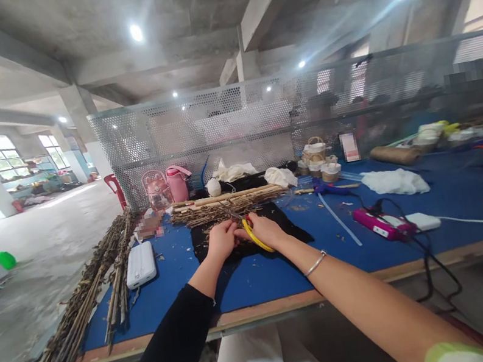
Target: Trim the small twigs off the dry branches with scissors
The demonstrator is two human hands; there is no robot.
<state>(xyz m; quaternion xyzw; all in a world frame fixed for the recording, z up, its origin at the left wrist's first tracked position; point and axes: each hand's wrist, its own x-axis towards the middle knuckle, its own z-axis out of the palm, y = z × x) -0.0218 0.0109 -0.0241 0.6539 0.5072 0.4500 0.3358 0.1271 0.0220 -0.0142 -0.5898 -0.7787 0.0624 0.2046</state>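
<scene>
right hand (264, 230): clamped on yellow scissors (253, 237) | left hand (222, 240): just beside, cannot tell its grip | risk: working this close, scissors could nip left hand

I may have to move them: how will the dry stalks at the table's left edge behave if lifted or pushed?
The stalks look thin and dry, so probably light and apt to snap. They run fairly straight, suggesting they're stiff. Their lower ends reach past the table, so a push might tip them off.
</scene>
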